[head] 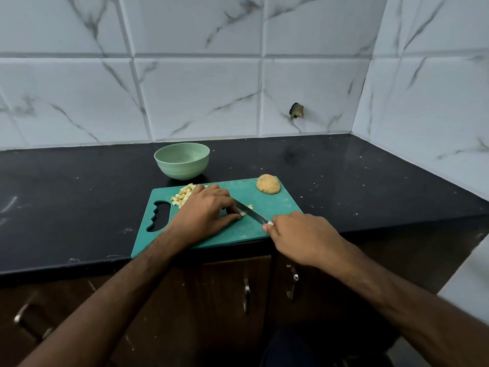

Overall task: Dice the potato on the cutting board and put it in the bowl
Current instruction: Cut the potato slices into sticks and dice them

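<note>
A teal cutting board lies on the black counter, its near edge at the counter's front. My left hand sits on the board's middle, fingers curled down onto a small potato piece that is mostly hidden beneath them. My right hand grips the handle of a knife, whose blade angles up-left to the piece beside my left fingertips. A pile of diced potato lies at the board's far left, partly behind my left hand. A half potato rests dome up on the far right corner. The green bowl stands behind the board.
The black counter runs left and right of the board, with white specks on it. Marble-patterned tile walls close off the back and the right side. Brown cabinet doors with metal handles hang below the counter edge.
</note>
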Motion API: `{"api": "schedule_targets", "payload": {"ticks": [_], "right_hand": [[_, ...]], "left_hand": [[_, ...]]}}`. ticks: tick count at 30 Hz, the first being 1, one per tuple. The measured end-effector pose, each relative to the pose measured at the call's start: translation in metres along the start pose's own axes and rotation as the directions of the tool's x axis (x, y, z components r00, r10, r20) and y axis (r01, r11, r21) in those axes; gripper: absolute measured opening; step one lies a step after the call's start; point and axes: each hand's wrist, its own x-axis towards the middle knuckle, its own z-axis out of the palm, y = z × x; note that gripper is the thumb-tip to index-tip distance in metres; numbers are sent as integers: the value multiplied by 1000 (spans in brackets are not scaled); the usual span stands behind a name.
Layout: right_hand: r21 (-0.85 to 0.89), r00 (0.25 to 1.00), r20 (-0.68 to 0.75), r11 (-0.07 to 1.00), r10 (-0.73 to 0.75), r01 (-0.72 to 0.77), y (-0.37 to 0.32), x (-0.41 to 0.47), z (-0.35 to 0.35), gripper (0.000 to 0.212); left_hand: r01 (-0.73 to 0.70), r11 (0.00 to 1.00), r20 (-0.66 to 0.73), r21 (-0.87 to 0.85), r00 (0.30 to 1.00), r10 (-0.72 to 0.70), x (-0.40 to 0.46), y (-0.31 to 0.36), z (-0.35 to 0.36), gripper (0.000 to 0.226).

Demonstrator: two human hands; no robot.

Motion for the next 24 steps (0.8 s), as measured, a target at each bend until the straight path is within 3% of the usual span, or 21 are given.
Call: {"api": "schedule_targets", "payload": {"ticks": [12,24], "right_hand": [[-27,998,-52,999,-37,35,-1,-15,14,35],[-23,995,70,997,-70,72,23,-37,-4,41]], "left_hand": [[-7,999,-10,38,1000,7,0,-2,1,14],[147,979,-59,143,988,-140,-3,-5,5,17]]}}
